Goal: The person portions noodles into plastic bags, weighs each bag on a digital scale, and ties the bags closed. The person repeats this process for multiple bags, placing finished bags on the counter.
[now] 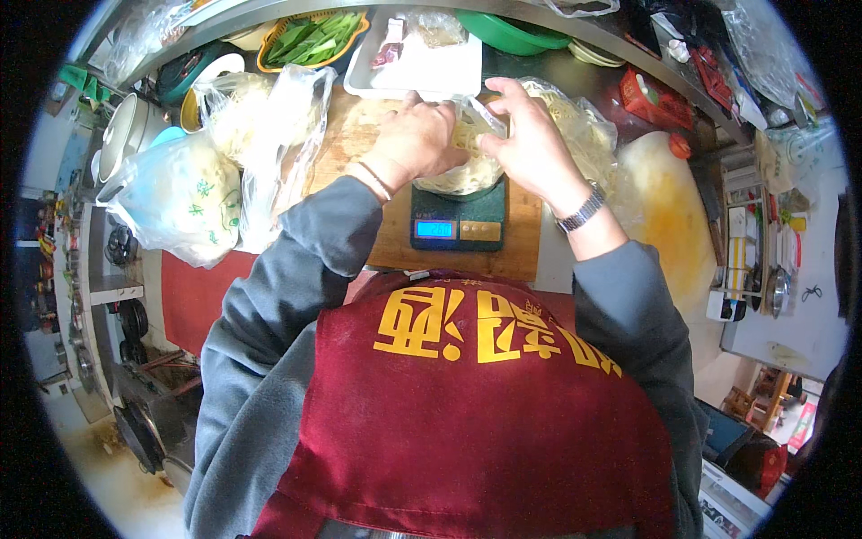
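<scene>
A clear plastic bag of pale noodles [466,176] rests on a dark green digital scale [458,219], whose display is lit. The scale stands on a wooden cutting board [390,236]. Over the left side of the bag lies my left hand [419,138], fingers bent and pointing away; whether they pinch the plastic is hidden. My right hand [528,145] is at the bag's right side, thumb and fingers spread around a raised fold of the plastic [490,116]. Right of it sits a second bag of noodles [586,145].
Filled plastic bags [195,195] stand at the left. Behind the board are a white tray [431,84], a yellow basket of green leaves [310,40] and a green basin [515,34]. A plastic jug [663,209] and a red basket [653,101] are right. A metal shelf edge [431,5] runs overhead.
</scene>
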A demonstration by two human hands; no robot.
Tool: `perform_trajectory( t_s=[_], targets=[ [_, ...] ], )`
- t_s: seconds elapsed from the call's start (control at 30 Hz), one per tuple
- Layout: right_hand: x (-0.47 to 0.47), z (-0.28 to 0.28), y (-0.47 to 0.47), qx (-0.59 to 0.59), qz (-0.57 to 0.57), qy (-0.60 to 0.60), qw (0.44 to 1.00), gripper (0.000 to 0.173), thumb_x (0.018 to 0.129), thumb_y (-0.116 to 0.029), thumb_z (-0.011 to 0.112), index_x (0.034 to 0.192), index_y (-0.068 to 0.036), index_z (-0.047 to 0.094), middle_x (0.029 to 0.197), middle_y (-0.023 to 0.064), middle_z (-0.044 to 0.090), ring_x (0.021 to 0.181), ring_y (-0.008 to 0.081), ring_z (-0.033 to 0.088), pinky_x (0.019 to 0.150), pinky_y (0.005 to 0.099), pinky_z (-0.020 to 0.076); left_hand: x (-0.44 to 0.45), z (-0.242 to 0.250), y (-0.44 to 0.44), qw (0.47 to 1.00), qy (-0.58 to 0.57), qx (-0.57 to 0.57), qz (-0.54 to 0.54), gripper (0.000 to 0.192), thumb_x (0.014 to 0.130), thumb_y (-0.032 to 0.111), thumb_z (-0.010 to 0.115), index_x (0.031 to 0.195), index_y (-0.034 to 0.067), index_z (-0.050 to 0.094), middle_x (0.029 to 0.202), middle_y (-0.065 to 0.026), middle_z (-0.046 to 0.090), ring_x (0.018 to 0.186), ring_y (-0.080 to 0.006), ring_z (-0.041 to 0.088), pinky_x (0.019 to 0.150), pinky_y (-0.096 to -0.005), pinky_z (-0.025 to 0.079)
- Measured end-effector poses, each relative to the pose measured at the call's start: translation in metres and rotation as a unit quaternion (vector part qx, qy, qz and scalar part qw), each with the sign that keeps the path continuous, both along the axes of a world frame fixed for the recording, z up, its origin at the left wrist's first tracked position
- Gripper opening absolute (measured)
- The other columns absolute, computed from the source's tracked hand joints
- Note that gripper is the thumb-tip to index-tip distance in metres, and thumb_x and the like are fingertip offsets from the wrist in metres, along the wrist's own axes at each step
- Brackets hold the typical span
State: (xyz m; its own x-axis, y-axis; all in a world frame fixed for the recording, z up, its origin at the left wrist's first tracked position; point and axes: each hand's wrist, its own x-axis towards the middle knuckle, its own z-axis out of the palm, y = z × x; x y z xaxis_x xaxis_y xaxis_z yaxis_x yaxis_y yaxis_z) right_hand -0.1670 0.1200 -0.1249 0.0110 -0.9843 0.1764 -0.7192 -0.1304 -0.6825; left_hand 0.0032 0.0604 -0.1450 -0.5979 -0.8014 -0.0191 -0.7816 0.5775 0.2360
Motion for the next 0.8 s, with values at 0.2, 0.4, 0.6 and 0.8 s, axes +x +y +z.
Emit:
perform_trajectory(
  t_s=[0.2, 0.4, 0.6, 0.8],
  targets=[
    [0.0, -0.014, -0.005, 0.052, -0.028, -0.236, 0.97, 0.042, 0.088, 0.002, 0.062, 0.13, 0.001, 0.053, 0.103, 0.0099, 0.068, 0.09, 0.0157, 0.063, 0.084, 0.0289, 0.0505, -0.013, -0.019, -0.013, 0.987, 0.142, 0.071, -0.022, 0.037, 0.086, 0.026, 0.074, 0.11, -0.001, 0.067, 0.101, -0.0197, 0.072, 0.098, -0.03, 0.07, 0.086, -0.0405, 0.055],
    [-0.004, -0.002, 0.014, 0.065, -0.046, -0.505, 0.859, 0.037, 0.095, 0.002, 0.055, 0.131, 0.001, 0.054, 0.105, 0.0123, 0.068, 0.089, 0.0136, 0.063, 0.086, 0.0274, 0.0519, 0.011, -0.022, -0.034, 0.908, 0.397, 0.105, 0.085, 0.019, 0.091, 0.003, 0.066, 0.108, -0.007, 0.068, 0.097, -0.0167, 0.074, 0.083, -0.0181, 0.071, 0.076, -0.0291, 0.056],
    [-0.011, -0.005, 0.015, 0.072, -0.033, -0.517, 0.852, 0.038, 0.094, 0.003, 0.054, 0.132, 0.001, 0.055, 0.106, 0.0121, 0.068, 0.09, 0.0138, 0.063, 0.086, 0.0275, 0.0526, 0.048, -0.02, -0.02, 0.98, 0.174, 0.062, 0.075, 0.021, 0.083, 0.001, 0.062, 0.1, 0.002, 0.074, 0.088, -0.0182, 0.073, 0.082, -0.0306, 0.071, 0.078, -0.0367, 0.056],
    [-0.012, -0.001, 0.016, 0.071, -0.038, -0.519, 0.851, 0.037, 0.094, 0.003, 0.054, 0.131, 0.001, 0.055, 0.108, 0.0129, 0.067, 0.09, 0.0145, 0.062, 0.086, 0.0274, 0.0526, 0.045, -0.024, -0.005, 0.977, 0.205, -0.012, 0.06, 0.028, 0.075, -0.004, 0.059, 0.099, 0.005, 0.071, 0.089, -0.0144, 0.071, 0.09, -0.032, 0.067, 0.087, -0.0395, 0.052]
  ],
)
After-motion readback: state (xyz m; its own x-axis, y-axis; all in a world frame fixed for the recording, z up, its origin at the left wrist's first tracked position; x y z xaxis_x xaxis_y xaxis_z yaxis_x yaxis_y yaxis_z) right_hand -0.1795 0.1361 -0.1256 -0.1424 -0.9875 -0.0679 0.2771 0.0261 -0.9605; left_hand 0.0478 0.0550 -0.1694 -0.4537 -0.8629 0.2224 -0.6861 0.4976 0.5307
